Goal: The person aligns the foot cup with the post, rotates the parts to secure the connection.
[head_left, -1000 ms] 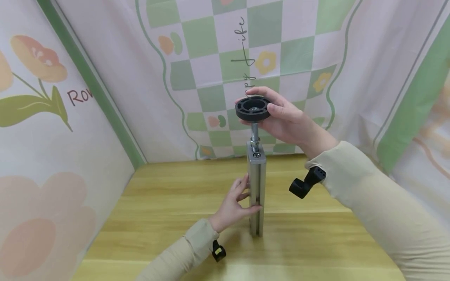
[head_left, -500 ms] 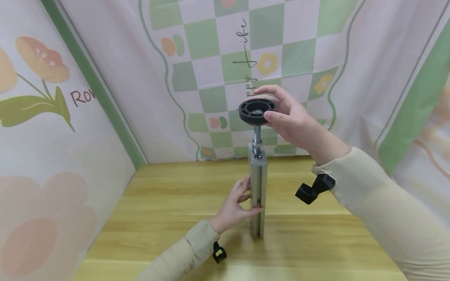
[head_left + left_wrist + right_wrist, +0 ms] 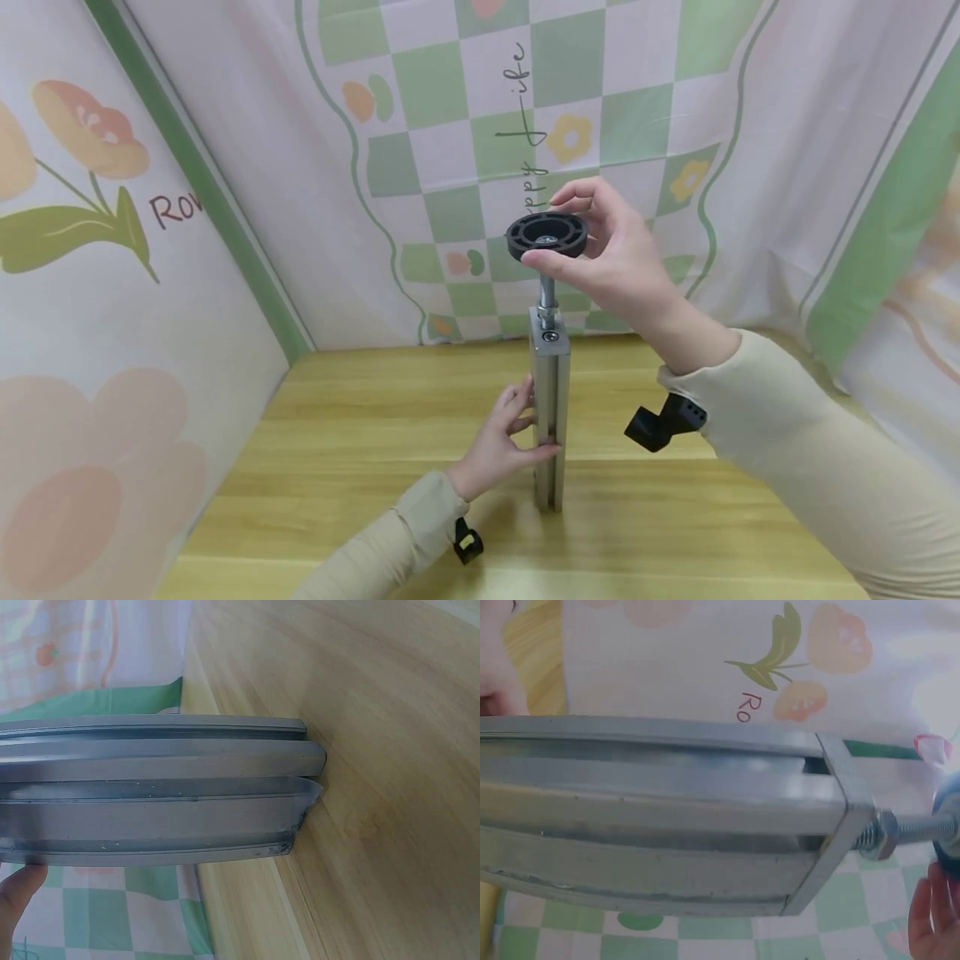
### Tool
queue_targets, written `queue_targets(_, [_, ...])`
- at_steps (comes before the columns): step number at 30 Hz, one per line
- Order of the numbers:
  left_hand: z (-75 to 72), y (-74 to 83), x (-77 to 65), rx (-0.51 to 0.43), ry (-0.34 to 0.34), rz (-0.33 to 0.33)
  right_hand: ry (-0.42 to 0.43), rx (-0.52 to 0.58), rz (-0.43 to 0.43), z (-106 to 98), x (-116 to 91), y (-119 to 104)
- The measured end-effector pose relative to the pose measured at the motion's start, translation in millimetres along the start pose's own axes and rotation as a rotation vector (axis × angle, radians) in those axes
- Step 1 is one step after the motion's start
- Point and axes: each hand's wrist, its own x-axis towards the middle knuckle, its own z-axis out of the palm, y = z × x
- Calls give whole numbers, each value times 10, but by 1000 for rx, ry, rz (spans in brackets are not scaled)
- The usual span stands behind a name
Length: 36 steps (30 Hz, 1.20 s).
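Upright on the table stands a grey aluminium profile (image 3: 553, 400), its lower end on the wood in the left wrist view. My left hand (image 3: 495, 442) grips its lower half, thumb across the near face and fingers around the left side. A metal end plate (image 3: 555, 342) caps the top. From it rises a threaded rod (image 3: 547, 292) with a hex nut (image 3: 886, 834), carrying a round black leveling foot (image 3: 523, 239). My right hand (image 3: 618, 250) holds the leveling foot at its rim, thumb on the near side, fingers curled behind on the right.
The wooden table (image 3: 360, 417) runs back to a printed curtain (image 3: 420, 158) with green checks. Another curtain panel (image 3: 90, 317) with flowers borders the left side. A black wrist mount (image 3: 663, 422) hangs from my right sleeve, another (image 3: 468, 542) from my left.
My right thumb has slid leftward along the near rim of the leveling foot as the hand turned, and the fingers have shifted right behind it. The left hand keeps its hold.
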Motion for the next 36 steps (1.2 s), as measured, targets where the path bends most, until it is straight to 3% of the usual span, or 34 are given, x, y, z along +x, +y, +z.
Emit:
queue_targets(6, [0, 11, 3, -9, 1, -22, 140, -257, -53, 102, -9, -25])
queue_targets(11, [-9, 4, 0, -1, 2, -15, 184, -332, -80, 166, 3, -20])
queue_targets(14, [-11, -3, 0, 3, 0, -5, 167, -308, -79, 167, -2, -17])
queue_targets(17, [-9, -4, 0, 18, -2, 7, 72, -149, -52, 124, 3, 20])
queue_targets(22, [-8, 1, -9, 30, 3, 7, -151, 382, -33, 26, 108, 211])
queue_targets(25, [-9, 3, -15, 24, 3, -6, -325, 620, -33, -41, 178, 319])
queue_targets(29, [-8, 5, -11, 28, 1, -5, -505, 802, 10, -104, 216, 393])
queue_targets(33, [-6, -5, -6, 41, 2, 20, -575, 940, 52, -120, 218, 430])
queue_targets(36, [-5, -13, -8, 37, -2, 30, -605, 967, 46, -124, 211, 448])
